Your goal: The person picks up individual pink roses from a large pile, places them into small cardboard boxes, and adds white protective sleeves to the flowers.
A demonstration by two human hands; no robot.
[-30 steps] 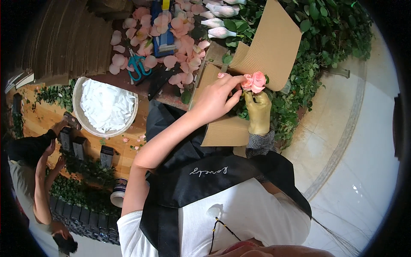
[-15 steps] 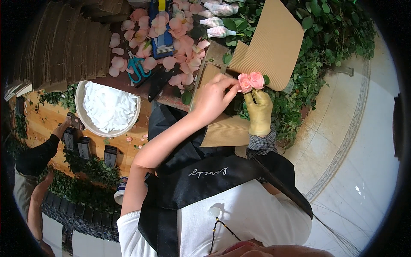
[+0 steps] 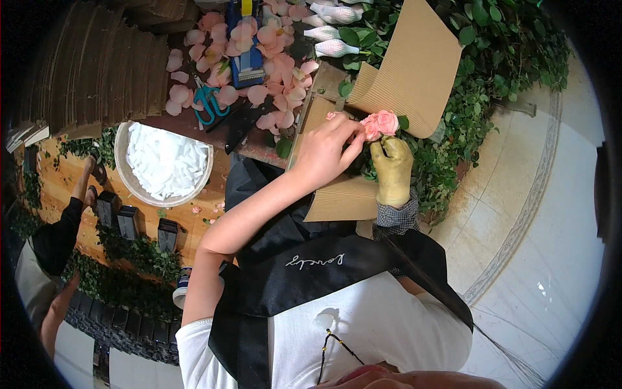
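Head view: little change since a second ago, left hand [image 3: 322,153] still pinching at the pink rose [image 3: 381,122]. Right hand [image 3: 392,170], yellow-gloved, fingers wrapped round its stem. Corrugated cardboard [image 3: 414,65] curls behind; loose petals [image 3: 259,39], blue scissors [image 3: 207,102] on tabletop [image 3: 188,124]. Rose sits right at the left fingertips.

Rose [image 3: 381,123] sits on the cardboard [image 3: 402,71]; petals [image 3: 259,39] at ten o'clock, bowl [image 3: 123,170] at nine, foliage [image 3: 499,58] at two.

Flower workshop: loose pink petals [image 3: 272,48], teal scissors [image 3: 206,102], greenery [image 3: 499,58], corrugated wrapping card [image 3: 414,71].
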